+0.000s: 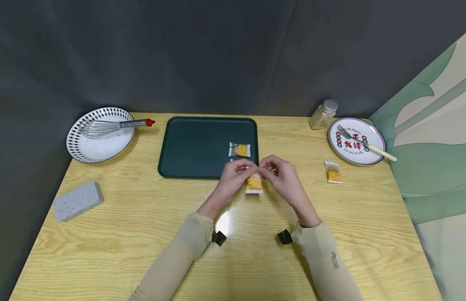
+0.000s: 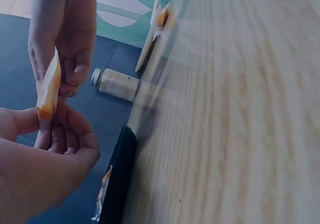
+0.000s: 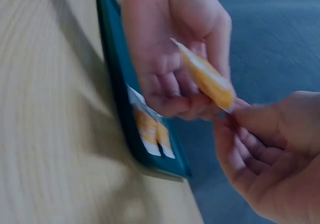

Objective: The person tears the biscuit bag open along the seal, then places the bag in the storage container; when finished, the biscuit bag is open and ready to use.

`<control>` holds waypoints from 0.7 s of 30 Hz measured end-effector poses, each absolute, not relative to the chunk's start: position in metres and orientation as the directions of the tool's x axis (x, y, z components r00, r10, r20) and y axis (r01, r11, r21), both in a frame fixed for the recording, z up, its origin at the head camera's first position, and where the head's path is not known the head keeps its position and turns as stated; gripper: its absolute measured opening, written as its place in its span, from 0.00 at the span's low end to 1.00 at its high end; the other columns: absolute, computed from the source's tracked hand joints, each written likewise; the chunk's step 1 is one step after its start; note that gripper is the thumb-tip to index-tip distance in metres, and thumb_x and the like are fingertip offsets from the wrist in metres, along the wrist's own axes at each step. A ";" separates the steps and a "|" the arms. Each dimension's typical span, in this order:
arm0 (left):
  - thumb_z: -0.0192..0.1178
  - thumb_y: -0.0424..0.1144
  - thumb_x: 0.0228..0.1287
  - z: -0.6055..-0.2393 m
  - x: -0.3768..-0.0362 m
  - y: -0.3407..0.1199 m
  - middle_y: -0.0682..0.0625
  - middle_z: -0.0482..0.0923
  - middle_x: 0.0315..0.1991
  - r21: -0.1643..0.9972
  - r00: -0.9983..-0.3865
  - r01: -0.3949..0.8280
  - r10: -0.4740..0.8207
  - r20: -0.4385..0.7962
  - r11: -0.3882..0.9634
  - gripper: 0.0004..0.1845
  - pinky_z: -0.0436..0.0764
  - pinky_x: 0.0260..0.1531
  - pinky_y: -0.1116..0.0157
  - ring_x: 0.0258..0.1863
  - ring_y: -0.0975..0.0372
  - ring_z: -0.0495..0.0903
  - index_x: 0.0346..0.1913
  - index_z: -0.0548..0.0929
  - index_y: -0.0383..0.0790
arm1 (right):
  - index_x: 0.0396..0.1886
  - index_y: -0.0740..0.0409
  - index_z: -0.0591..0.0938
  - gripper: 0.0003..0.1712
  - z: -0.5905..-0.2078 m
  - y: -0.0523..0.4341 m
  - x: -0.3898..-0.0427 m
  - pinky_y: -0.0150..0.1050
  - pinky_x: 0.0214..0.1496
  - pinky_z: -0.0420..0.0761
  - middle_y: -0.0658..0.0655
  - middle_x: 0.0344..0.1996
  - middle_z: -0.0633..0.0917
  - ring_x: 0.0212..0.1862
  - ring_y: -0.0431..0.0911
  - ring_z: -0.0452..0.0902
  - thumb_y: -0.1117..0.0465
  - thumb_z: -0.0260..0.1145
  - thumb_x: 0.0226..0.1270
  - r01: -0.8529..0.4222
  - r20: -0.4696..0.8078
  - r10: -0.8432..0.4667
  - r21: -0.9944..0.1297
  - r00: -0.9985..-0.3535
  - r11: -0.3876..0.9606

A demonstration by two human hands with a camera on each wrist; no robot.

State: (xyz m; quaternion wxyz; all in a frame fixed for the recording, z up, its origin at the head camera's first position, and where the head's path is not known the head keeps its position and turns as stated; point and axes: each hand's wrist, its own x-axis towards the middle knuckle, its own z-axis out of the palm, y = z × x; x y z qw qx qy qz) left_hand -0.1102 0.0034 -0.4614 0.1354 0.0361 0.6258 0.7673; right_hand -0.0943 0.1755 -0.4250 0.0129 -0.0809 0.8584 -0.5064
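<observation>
Both hands, left [image 1: 234, 173] and right [image 1: 280, 173], pinch one packet's [image 1: 254, 183] top edge just beside the tray [image 1: 195, 146], seemingly to tear it.

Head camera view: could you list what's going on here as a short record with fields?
Held item: yellow snack packet, pinched at its top by both hands
Left hand: grips the packet
Right hand: grips the packet
Green tray: at least one packet on it
Table: another packet lies near the printed plate
</observation>
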 end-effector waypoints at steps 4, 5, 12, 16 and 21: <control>0.63 0.25 0.76 -0.462 -0.109 0.004 0.48 0.86 0.38 0.954 -0.951 -0.225 0.260 -0.169 -0.200 0.07 0.79 0.40 0.72 0.37 0.68 0.82 0.45 0.85 0.20 | 0.35 0.65 0.83 0.08 -0.433 0.168 -0.094 0.30 0.31 0.70 0.59 0.29 0.82 0.32 0.49 0.75 0.79 0.70 0.71 -0.164 0.126 -0.109 -0.838 -0.986 0.521; 0.62 0.25 0.76 -0.462 -0.108 0.004 0.50 0.86 0.37 0.947 -0.947 -0.243 0.263 -0.184 -0.211 0.06 0.79 0.39 0.72 0.37 0.68 0.81 0.45 0.85 0.20 | 0.34 0.65 0.82 0.09 -0.435 0.165 -0.094 0.31 0.32 0.71 0.59 0.28 0.82 0.32 0.49 0.75 0.80 0.70 0.70 -0.174 0.145 -0.096 -0.832 -0.985 0.527; 0.57 0.24 0.79 -0.462 -0.106 0.005 0.50 0.83 0.36 0.834 -0.918 -0.387 0.247 -0.310 -0.392 0.07 0.78 0.32 0.75 0.32 0.68 0.79 0.41 0.84 0.30 | 0.35 0.65 0.82 0.08 -0.440 0.152 -0.088 0.36 0.39 0.76 0.60 0.34 0.83 0.36 0.50 0.77 0.78 0.69 0.71 -0.277 0.280 -0.077 -0.799 -0.957 0.533; 0.60 0.25 0.78 -0.458 -0.108 0.005 0.51 0.84 0.33 0.912 -0.958 -0.282 0.136 -0.252 -0.299 0.06 0.76 0.32 0.74 0.30 0.68 0.78 0.40 0.84 0.29 | 0.35 0.65 0.81 0.08 -0.439 0.148 -0.085 0.33 0.42 0.77 0.59 0.34 0.82 0.38 0.48 0.78 0.79 0.68 0.71 -0.325 0.336 -0.067 -0.811 -0.939 0.486; 0.62 0.23 0.75 -0.459 -0.112 0.003 0.49 0.86 0.32 0.966 -0.983 -0.177 -0.004 -0.181 -0.190 0.04 0.80 0.38 0.72 0.34 0.66 0.82 0.41 0.85 0.24 | 0.34 0.63 0.80 0.10 -0.443 0.144 -0.081 0.29 0.43 0.78 0.57 0.33 0.80 0.38 0.47 0.78 0.79 0.67 0.70 -0.391 0.378 -0.120 -0.815 -0.918 0.427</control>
